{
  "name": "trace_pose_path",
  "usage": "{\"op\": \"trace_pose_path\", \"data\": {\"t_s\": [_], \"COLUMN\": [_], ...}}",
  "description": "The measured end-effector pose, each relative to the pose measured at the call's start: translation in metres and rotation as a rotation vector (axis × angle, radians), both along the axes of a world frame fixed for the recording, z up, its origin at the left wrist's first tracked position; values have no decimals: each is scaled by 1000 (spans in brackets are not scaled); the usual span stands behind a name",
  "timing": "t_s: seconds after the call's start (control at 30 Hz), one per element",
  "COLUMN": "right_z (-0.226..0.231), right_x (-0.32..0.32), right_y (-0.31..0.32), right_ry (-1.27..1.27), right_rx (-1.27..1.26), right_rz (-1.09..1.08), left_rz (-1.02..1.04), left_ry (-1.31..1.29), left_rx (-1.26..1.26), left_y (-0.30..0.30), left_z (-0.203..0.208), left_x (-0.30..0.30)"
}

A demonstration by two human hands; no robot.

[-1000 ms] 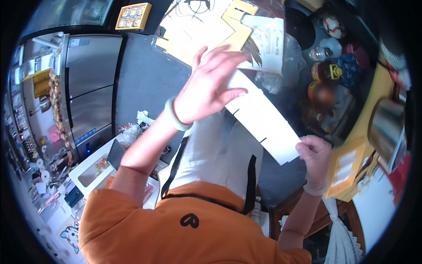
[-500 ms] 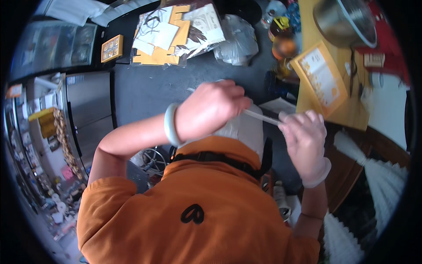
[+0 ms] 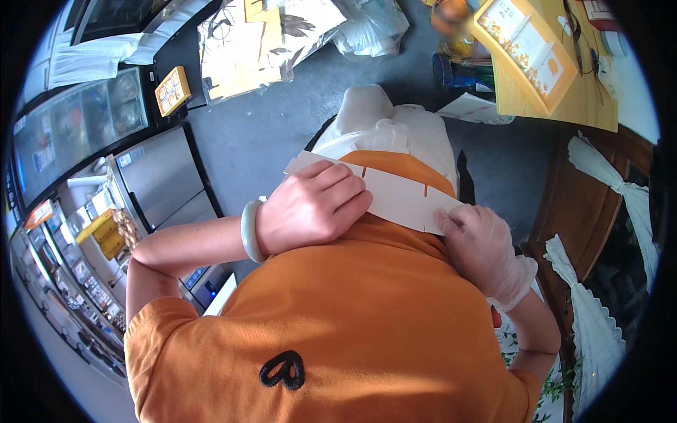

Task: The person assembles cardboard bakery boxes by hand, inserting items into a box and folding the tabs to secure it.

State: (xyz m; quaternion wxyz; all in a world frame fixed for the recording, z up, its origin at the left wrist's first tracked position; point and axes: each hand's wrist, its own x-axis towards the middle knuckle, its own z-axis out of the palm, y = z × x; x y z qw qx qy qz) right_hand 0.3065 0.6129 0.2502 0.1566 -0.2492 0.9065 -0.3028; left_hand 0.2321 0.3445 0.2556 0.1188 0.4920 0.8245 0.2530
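Drawn in toward the orange shirt [image 3: 338,303] since half a second ago, and tipped from edge-on to broad face showing: white slotted card strip [image 3: 398,196], just off centre toward 2 o'clock. At its 9 o'clock end, bare left hand [image 3: 316,204], knuckles up, fingers curled over the card, grasping; elbow bent, forearm nearly level. At its 4 o'clock end, clear-gloved right hand [image 3: 481,243], thumb and fingers pinching; forearm angled up from 4 o'clock. Farther, toward 2, yellow open box [image 3: 523,55] on wooden table [image 3: 596,102]; toward 11, yellow-and-white card pile [image 3: 271,42].
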Motion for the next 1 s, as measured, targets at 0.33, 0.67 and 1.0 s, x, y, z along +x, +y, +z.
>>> {"op": "trace_pose_path", "data": {"t_s": [0.33, 0.67, 1.0], "right_z": [-26, -29, -18], "right_x": [-68, -42, -48], "right_y": [-1, -17, -44], "right_ry": [-1077, 8, 76], "right_rx": [-441, -201, 104], "right_rz": [-301, -124, 54], "left_rz": [-32, -26, -310], "left_ry": [-911, -669, -267], "left_rx": [-259, -53, 46], "left_y": [13, 4, -17], "left_z": [-21, -44, -33], "left_x": [-80, -70, -87]}}
